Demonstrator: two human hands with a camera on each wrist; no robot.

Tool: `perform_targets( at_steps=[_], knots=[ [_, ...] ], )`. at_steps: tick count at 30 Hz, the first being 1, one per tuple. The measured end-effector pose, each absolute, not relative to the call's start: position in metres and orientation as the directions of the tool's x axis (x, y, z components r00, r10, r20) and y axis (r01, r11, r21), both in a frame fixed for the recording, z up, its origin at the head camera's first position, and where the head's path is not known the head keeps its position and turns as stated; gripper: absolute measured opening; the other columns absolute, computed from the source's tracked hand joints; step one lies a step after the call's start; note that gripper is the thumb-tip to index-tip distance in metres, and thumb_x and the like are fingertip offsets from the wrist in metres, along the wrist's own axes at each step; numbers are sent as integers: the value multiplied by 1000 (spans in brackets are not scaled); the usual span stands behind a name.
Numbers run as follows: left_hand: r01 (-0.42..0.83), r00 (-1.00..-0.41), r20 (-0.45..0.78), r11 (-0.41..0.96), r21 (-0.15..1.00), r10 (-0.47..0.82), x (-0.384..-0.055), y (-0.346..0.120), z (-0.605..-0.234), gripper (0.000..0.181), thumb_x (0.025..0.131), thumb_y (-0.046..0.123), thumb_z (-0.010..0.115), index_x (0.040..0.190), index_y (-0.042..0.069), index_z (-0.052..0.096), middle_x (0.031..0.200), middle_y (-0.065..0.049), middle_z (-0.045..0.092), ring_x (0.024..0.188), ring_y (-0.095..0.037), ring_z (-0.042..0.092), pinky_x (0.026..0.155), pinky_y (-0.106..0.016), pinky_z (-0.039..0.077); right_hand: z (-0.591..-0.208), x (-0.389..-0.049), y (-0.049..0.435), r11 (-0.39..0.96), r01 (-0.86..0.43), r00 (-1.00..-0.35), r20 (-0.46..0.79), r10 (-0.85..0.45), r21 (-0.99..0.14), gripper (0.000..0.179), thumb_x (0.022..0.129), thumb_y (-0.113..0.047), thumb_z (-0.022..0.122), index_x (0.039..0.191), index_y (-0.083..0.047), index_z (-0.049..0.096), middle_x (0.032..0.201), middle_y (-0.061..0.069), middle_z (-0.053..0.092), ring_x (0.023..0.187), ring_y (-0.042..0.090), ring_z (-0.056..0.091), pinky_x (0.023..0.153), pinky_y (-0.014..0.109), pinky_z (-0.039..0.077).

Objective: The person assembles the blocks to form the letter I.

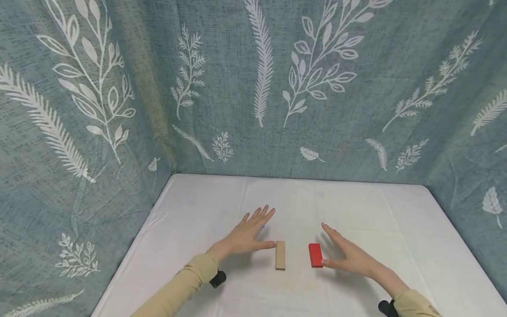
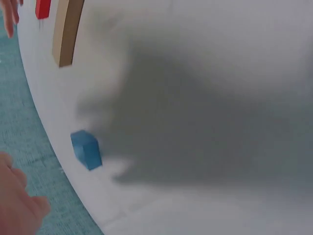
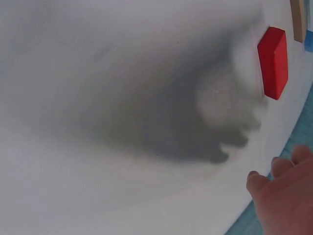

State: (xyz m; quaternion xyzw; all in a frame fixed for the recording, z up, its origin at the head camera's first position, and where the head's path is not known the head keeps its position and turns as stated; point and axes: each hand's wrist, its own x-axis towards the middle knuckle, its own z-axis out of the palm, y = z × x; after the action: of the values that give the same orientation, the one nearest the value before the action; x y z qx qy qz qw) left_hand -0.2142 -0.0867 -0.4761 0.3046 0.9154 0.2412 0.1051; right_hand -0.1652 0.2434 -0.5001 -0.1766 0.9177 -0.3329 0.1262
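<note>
Hovering over the tabletop (image 1: pixel 348 202), your left hand (image 1: pixel 246 234) spreads wide beside the wooden block (image 1: pixel 280 256) and near the blue block (image 2: pixel 85 149), while your right hand (image 1: pixel 352 257), also spread, hangs beside the red block (image 1: pixel 315 255). You look to be between grasps, reaching or letting go; which one can't be told. Gripping would call for lowering and pinching. No writing shows.
</note>
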Motion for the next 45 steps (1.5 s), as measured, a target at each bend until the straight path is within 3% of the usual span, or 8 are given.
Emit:
perform_targets(
  at_steps=[7, 12, 26, 45],
  knots=[
    [505, -758, -50, 633, 586, 650, -205, -80, -483, 91, 86, 54, 61, 154, 17, 13, 160, -8, 12, 148, -30, 13, 120, -53, 16, -506, -164, 240, 710, -216, -904, -137, -405, -670, 96, 78, -49, 72, 153, -19, 19, 155, 15, 28, 140, 42, 28, 109, 61, 32],
    [448, -756, -101, 624, 640, 646, -198, -77, -491, 91, 84, 52, 64, 153, 19, 15, 160, -1, 14, 148, -23, 16, 117, -50, 26, -508, -162, 235, 694, -267, -889, -106, -445, -668, 95, 78, -47, 73, 151, -12, 24, 152, 16, 34, 137, 40, 35, 107, 60, 35],
    [387, -753, -103, 564, 730, 650, -189, -71, -517, 98, 76, 43, 77, 150, 5, 25, 156, -9, 27, 143, -25, 28, 119, -40, 25, -523, -161, 229, 698, -223, -906, -120, -406, -680, 88, 76, -38, 77, 147, -8, 34, 148, 13, 42, 136, 37, 38, 107, 57, 36],
    [470, -775, -49, 627, 621, 630, -191, -67, -527, 88, 70, 39, 82, 141, 4, 42, 142, -11, 49, 132, -28, 46, 112, -39, 38, -527, -163, 234, 716, -306, -902, -50, -429, -627, 79, 75, -26, 79, 141, -3, 43, 141, 14, 50, 130, 37, 45, 105, 51, 41]
  ],
)
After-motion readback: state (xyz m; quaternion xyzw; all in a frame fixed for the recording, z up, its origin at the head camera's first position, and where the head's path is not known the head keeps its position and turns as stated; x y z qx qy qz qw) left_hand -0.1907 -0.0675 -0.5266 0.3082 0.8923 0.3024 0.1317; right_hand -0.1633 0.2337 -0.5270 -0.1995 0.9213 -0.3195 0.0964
